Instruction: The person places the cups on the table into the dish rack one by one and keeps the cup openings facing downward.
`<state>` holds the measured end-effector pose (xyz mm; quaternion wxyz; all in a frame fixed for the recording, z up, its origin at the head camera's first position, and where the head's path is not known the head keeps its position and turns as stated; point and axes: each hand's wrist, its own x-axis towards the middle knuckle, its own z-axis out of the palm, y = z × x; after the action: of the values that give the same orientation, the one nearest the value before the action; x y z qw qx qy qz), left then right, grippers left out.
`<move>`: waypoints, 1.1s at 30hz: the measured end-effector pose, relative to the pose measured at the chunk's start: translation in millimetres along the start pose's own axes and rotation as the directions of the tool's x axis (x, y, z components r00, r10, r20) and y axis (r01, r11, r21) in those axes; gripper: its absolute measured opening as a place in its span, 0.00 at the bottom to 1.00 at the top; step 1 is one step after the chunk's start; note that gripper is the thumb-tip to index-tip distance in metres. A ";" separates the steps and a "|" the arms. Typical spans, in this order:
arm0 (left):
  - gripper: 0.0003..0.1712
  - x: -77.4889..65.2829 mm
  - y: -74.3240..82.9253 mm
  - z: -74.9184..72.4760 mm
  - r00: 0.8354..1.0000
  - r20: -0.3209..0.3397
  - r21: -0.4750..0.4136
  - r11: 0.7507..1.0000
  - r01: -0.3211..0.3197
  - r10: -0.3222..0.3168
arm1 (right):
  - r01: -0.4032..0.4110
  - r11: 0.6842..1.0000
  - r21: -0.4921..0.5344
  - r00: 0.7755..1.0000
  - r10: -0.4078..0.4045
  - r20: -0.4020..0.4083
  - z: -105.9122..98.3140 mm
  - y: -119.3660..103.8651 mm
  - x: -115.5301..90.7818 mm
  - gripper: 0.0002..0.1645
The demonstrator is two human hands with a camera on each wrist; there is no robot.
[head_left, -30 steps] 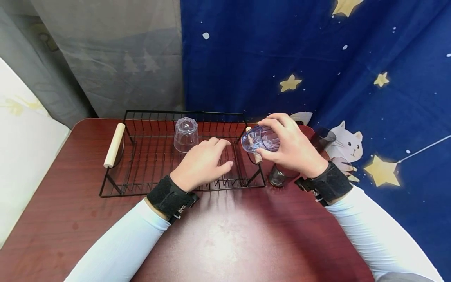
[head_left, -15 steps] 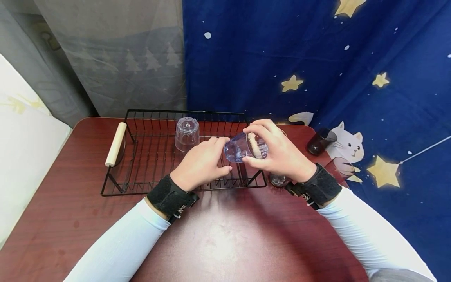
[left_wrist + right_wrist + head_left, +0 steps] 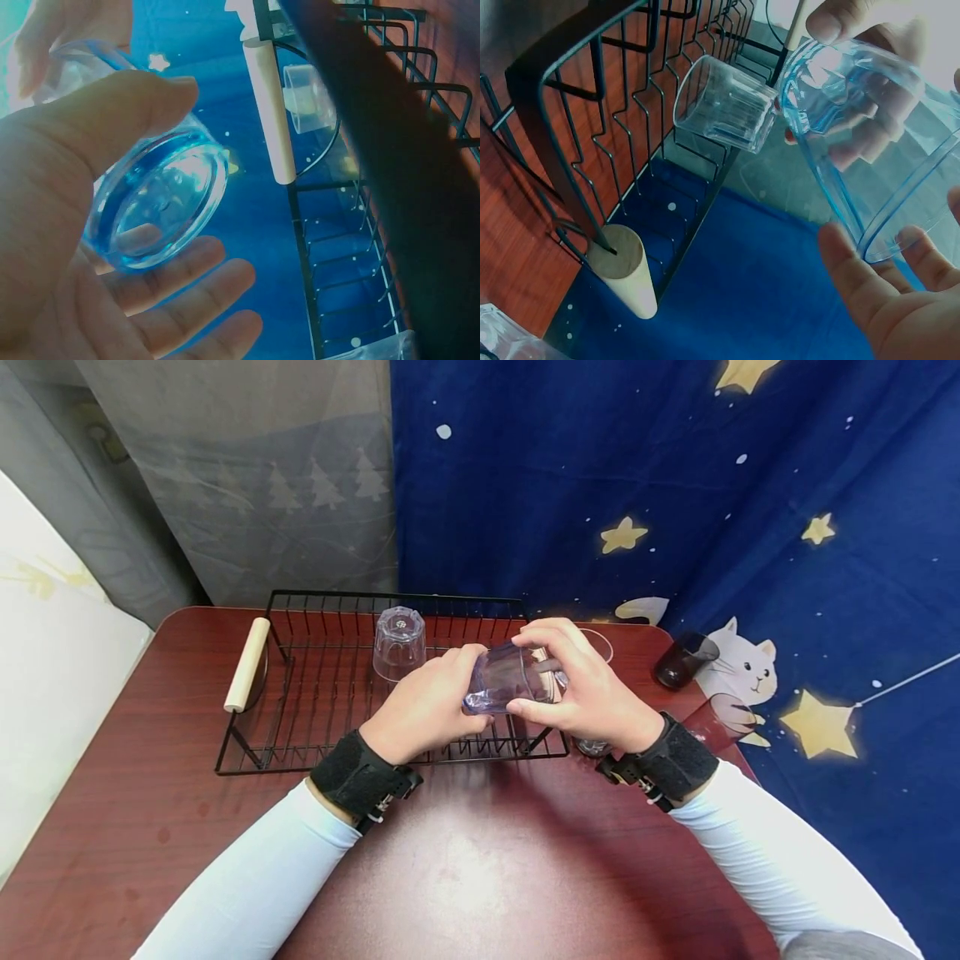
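1. The bluish glass [image 3: 501, 681], freshly brought leftward, is held tilted above the rack's [image 3: 531, 82] right half.
2. Its mouth end is gripped by the right hand's [image 3: 592, 685] curved fingers.
3. Its base is now grasped by the left hand [image 3: 423, 703], thumb and fingers parted around it; support is thus shared.

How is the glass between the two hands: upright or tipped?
Tipped. In the head view, the glass lies sideways, one end at the left hand, the other at the right hand.
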<state>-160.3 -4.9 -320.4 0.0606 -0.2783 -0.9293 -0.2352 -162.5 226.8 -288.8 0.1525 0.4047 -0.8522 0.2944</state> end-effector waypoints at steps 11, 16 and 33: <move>0.47 -1.5 -3.4 -7.5 0.999 -0.028 -0.056 0.998 -0.035 0.034 | -0.023 0.985 0.169 0.999 0.019 0.029 2.2 7.8 -4.6 0.43; 0.48 -1.6 -6.2 -12.8 0.998 -0.028 -0.067 0.996 -0.052 0.050 | -0.045 0.996 0.082 0.998 0.041 0.056 0.2 12.3 -7.3 0.45; 0.49 -1.4 -6.7 -30.8 0.995 -0.012 -0.124 0.987 -0.101 0.101 | -0.146 0.986 -0.084 0.977 0.157 0.146 6.2 23.1 -11.6 0.48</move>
<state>-163.4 -25.0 -296.3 0.0574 -0.3277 -0.8973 -0.2900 -173.3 241.3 -308.2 0.0786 0.3542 -0.8998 0.2423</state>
